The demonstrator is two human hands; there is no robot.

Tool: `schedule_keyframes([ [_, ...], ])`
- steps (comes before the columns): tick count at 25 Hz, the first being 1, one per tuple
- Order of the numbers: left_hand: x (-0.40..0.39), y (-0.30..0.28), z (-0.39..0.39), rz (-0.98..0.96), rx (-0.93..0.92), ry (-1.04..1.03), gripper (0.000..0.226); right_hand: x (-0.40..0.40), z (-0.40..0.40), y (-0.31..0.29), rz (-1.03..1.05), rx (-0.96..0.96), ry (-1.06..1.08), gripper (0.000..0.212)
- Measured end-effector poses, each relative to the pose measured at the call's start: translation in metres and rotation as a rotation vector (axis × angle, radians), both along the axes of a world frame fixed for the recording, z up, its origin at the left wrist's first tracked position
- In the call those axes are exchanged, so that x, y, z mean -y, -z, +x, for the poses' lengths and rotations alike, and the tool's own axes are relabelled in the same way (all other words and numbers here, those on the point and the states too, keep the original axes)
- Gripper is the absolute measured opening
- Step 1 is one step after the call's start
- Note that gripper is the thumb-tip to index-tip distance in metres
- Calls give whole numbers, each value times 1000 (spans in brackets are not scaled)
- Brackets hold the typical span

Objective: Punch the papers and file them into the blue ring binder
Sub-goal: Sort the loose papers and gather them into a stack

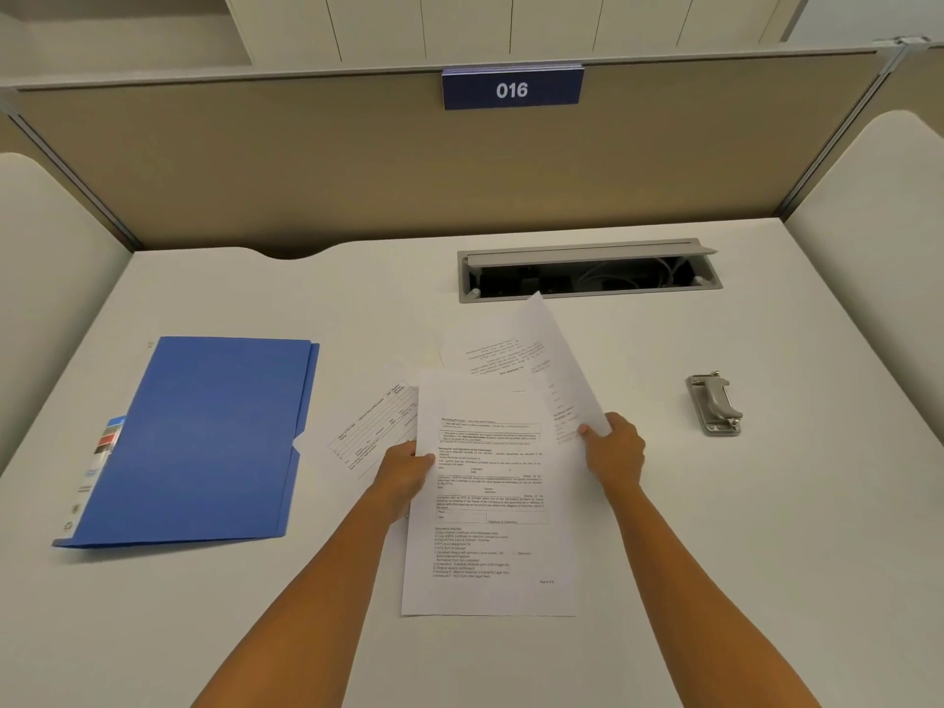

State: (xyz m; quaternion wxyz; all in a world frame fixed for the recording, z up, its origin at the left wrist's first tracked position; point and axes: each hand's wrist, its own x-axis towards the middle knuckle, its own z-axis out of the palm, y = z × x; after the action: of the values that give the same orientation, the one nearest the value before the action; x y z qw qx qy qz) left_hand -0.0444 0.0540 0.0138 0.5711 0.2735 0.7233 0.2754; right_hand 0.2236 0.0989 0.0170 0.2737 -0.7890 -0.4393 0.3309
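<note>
Several printed white sheets lie fanned in the middle of the white desk. My left hand (pixel 406 472) grips the left edge of the top printed page (pixel 490 508), which lies flat toward me. My right hand (pixel 615 447) pinches the lower corner of another sheet (pixel 554 360), lifted and tilted up toward the back. A third sheet with a table (pixel 375 431) pokes out to the left under my left hand. The blue binder (pixel 214 442) lies closed at the left. A small metal hole punch (pixel 715 403) sits on the desk to the right, apart from both hands.
An open cable tray (pixel 587 273) is sunk into the desk behind the papers. A beige partition with a "016" sign (pixel 512 89) closes the back. White side panels (pixel 868 237) bound the desk at left and right.
</note>
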Motion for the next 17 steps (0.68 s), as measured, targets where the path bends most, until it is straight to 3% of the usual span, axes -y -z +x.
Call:
schedule_keyframes([
  [7,-3,-1,-2,-26,26,26,27,-12,48,-32,361,-171,146,21],
  [12,-4,-3,0,-29,25,24,23,-21,80,-59,461,-207,171,8],
  [17,-5,-6,0,-34,21,45,20,-20,86,-80,490,-343,43,21],
])
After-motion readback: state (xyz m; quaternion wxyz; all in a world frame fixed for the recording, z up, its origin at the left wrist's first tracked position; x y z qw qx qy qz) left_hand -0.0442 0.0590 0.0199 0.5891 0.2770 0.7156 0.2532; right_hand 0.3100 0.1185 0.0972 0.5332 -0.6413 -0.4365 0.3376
